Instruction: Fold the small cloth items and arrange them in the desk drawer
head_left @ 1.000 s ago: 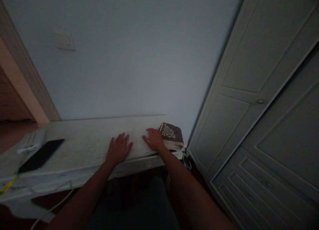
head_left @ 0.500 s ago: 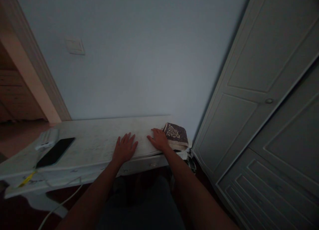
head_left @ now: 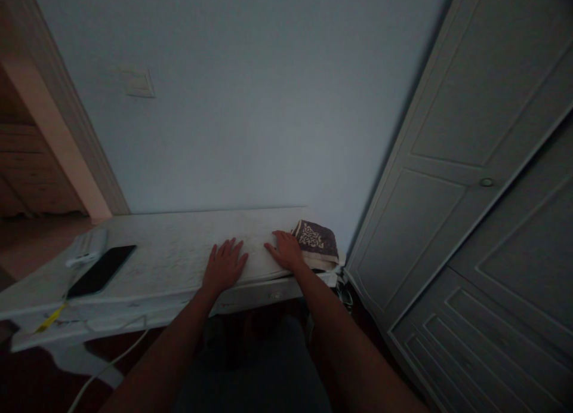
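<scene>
My left hand (head_left: pixel 225 265) lies flat on the white table (head_left: pixel 174 252), fingers spread, with nothing in it. Just to the right, my right hand (head_left: pixel 285 250) rests palm down on the same tabletop, thumb apart from the fingers. Its outer side is against or very close to a folded brown towel (head_left: pixel 317 241) with a cream pattern; whether they touch I cannot tell. The towel sits at the table's right end.
A dark phone (head_left: pixel 102 271) and a white box-like device (head_left: pixel 86 247) lie at the table's left. A yellow strap (head_left: pixel 50 319) and a white cable (head_left: pixel 114 362) hang at the front. A grey wardrobe (head_left: pixel 430 204) stands on the right; a light switch (head_left: pixel 138 83) is on the wall.
Both hands stay where they were on the tabletop. The view has shifted very slightly; nothing on the table has moved.
</scene>
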Demonstrator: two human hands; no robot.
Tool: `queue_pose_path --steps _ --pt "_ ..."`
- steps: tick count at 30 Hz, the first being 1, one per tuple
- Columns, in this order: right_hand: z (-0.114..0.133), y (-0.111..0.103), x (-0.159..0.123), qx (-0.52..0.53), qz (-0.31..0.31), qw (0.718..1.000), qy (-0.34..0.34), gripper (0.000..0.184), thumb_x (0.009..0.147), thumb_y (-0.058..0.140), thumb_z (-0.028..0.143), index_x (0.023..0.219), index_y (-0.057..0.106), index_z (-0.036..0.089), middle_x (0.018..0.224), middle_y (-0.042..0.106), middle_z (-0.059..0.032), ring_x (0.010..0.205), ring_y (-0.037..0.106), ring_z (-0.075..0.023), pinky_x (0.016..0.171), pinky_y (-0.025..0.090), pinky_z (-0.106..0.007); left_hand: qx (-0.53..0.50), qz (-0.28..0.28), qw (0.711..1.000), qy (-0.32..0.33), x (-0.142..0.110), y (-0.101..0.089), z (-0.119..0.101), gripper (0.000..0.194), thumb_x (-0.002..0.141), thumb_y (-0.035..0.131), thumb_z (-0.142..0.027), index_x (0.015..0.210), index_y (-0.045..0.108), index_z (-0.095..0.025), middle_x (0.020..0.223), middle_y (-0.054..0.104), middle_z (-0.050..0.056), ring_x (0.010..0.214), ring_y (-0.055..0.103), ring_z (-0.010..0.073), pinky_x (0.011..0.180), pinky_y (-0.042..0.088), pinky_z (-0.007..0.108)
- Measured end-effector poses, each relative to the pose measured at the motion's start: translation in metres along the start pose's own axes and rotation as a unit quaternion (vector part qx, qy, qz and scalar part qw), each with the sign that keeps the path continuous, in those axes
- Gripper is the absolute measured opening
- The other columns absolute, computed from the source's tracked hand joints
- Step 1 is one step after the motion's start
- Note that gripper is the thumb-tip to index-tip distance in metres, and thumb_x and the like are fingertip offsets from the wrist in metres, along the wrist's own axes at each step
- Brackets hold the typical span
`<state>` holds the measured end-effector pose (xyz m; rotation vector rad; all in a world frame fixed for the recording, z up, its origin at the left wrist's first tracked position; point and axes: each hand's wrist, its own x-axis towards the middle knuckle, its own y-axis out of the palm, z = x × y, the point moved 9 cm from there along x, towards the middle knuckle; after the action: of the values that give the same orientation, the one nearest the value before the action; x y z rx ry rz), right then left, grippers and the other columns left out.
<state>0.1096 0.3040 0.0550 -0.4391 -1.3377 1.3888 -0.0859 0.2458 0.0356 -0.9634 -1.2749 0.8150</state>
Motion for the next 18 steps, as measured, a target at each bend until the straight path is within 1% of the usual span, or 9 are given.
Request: queue_pose_path --steps 3,8,12,18 --pt "-0.0008 0.0016 0.0007 -0.004 0.006 1.0 0.002 0.057 0.107 0.049 0.057 0.147 0.056 0.018 0.147 0.062 -0.0146 0.137 0.053 -0.0285 0.117 0.035 -0.042 0.006 -0.008 1.0 0.001 -0.0003 0.0006 0.0005 0.06 0.108 0.03 -0.047 0.156 0.051 -0.017 0.166 0.045 0.016 0.153 0.042 0.0342 0.128 0.024 0.059" --pt "-0.0007 0.0011 0.0004 -0.002 0.004 1.0 0.005 0.058 0.107 0.049 0.058 0.146 0.057 0.017 0.147 0.062 -0.0142 0.137 0.053 -0.0293 0.117 0.035 -0.043 -0.002 -0.004 1.0 -0.006 0.0004 -0.0015 0.0005 0.06 0.108 0.032 -0.049 0.156 0.052 -0.02 0.165 0.047 0.015 0.151 0.044 0.033 0.128 0.025 0.058" --pt "0.0002 -0.0003 -0.0004 -0.003 0.0 1.0 0.001 0.056 0.107 0.048 0.058 0.146 0.057 0.018 0.147 0.062 -0.0139 0.136 0.053 -0.0289 0.116 0.035 -0.042 -0.002 0.01 1.0 -0.009 0.0011 -0.0015 0.0005 0.06 0.108 0.032 -0.05 0.156 0.051 -0.02 0.165 0.047 0.015 0.152 0.043 0.0331 0.127 0.025 0.058" --pt "0.0009 -0.0002 -0.0001 -0.001 0.005 1.0 -0.001 0.057 0.107 0.048 0.059 0.145 0.057 0.017 0.147 0.063 -0.0138 0.137 0.052 -0.0288 0.117 0.034 -0.042 0.001 0.015 1.0 -0.009 0.001 -0.0009 0.0007 0.061 0.108 0.034 -0.052 0.156 0.052 -0.018 0.165 0.047 0.015 0.152 0.043 0.0332 0.128 0.024 0.057"
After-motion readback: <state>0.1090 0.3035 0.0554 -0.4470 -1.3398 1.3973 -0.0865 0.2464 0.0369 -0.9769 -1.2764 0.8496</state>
